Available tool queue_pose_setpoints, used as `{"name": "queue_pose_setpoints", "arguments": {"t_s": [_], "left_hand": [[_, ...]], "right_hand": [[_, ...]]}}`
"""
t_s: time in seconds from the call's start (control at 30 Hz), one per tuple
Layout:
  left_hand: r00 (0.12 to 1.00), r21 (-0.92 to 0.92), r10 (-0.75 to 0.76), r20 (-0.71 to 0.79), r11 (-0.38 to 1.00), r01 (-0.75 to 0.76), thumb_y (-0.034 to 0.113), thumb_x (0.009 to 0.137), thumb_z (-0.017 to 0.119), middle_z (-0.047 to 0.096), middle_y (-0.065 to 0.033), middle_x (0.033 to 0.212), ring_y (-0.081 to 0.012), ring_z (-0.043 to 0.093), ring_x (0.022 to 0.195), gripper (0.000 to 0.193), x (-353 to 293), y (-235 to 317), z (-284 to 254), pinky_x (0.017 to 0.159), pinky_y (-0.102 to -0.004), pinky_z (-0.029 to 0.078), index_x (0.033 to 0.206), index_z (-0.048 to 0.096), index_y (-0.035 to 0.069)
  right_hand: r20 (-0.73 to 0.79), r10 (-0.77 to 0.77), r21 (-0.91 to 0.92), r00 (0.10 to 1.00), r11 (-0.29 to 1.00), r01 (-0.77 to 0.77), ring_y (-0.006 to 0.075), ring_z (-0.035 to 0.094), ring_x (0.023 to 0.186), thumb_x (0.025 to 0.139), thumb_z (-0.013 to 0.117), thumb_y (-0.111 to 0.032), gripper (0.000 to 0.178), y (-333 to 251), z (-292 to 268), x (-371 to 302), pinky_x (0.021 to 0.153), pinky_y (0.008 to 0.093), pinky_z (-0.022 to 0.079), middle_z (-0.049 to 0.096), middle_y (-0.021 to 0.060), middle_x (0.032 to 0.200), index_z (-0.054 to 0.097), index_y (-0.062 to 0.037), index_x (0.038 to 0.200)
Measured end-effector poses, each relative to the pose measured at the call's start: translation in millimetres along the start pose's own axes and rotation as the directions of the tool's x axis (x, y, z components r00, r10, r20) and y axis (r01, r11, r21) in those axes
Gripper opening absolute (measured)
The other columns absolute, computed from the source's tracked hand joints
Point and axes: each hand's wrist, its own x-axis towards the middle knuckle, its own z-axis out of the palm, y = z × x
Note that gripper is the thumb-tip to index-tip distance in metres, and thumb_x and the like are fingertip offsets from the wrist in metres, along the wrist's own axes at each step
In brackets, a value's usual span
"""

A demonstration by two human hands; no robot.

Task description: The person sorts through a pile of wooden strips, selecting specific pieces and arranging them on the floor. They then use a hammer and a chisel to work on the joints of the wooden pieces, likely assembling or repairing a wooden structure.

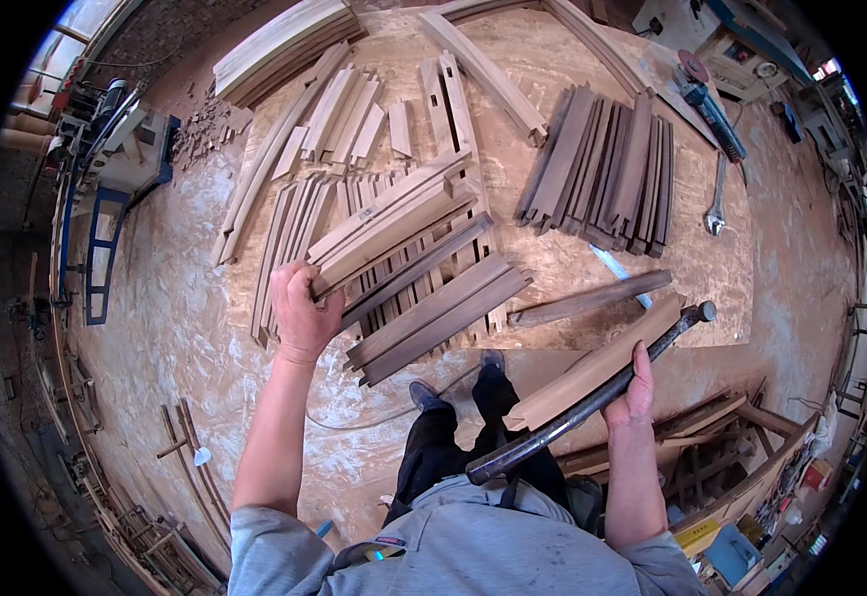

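Observation:
My left hand (304, 310) is closed around the near end of a pale wooden strip (394, 230), one of several strips lying slantwise on a stack. Below that strip lie darker wooden strips (443, 318), side by side across other pieces. In my right hand (632, 392) are a dark-handled hammer (578, 412) and a light wooden piece (597, 366), held together past the table's near edge. The hammer's small head points away to the right, and its handle end reaches toward my body. My right palm hides part of the grip.
A worktable (712, 268) carries a bundle of dark strips (597, 169), short pale pieces (344, 114) and long pale boards (285, 45). An angle grinder (712, 119) and an adjustable wrench (716, 209) lie on the right. A wooden bin of offcuts (722, 447) stands at the lower right.

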Motion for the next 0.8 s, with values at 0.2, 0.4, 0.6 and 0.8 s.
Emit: {"name": "queue_pose_setpoints", "arguments": {"t_s": [0.2, 0.4, 0.6, 0.8], "left_hand": [[0.996, 0.03, -0.002, 0.094, 1.0, -0.001, -0.001, 0.065, 0.073, 0.056, -0.015, 0.099, -0.0333, 0.054, 0.088, 0.049, -5.2, -3.1, -0.5, 0.076, -0.0402, 0.046, 0.106, 0.047, 0.006], [0.968, 0.067, -0.085, 0.235, 0.995, 0.071, 0.004, 0.067, 0.068, 0.057, -0.0131, 0.1, -0.0325, 0.054, 0.093, 0.038, -6.1, -0.2, 10.0, 0.082, -0.041, 0.045, 0.102, 0.054, 0.005], [0.895, 0.022, -0.101, 0.434, 0.995, 0.102, 0.007, 0.068, 0.07, 0.057, -0.0142, 0.1, -0.0337, 0.053, 0.1, 0.038, 14.7, -0.6, 31.0, 0.089, -0.0413, 0.044, 0.104, 0.057, 0.003], [0.881, 0.061, -0.182, 0.436, 0.983, 0.173, 0.008, 0.067, 0.072, 0.057, -0.0148, 0.101, -0.0333, 0.053, 0.1, 0.042, 21.3, -7.7, 50.7, 0.089, -0.0404, 0.045, 0.107, 0.059, 0.003]], "right_hand": [[0.049, 0.03, -0.002, 0.998, 1.0, -0.03, 0.0233, 0.059, 0.105, 0.094, 0.057, -0.029, 0.031, -1.3, 1.2, -0.3, 0.096, 0.0415, 0.047, 0.063, 0.0048, 0.115, 0.059, -0.0101, 0.118], [0.036, 0.013, -0.03, 0.999, 0.999, -0.012, 0.0236, 0.059, 0.104, 0.095, 0.057, -0.031, 0.032, -2.0, 2.9, -1.0, 0.096, 0.0411, 0.047, 0.063, 0.0055, 0.114, 0.059, -0.0093, 0.118], [0.003, -0.001, -0.017, 1.0, 1.0, 0.001, 0.0243, 0.059, 0.105, 0.094, 0.057, -0.033, 0.034, -1.1, -7.3, 5.2, 0.096, 0.0408, 0.047, 0.063, 0.0064, 0.115, 0.059, -0.0084, 0.119], [-0.023, -0.004, 0.012, 1.0, 1.0, 0.004, 0.0244, 0.059, 0.103, 0.094, 0.058, -0.031, 0.033, -2.1, -4.1, 1.3, 0.096, 0.0399, 0.047, 0.064, 0.0075, 0.112, 0.059, -0.007, 0.117]]}}
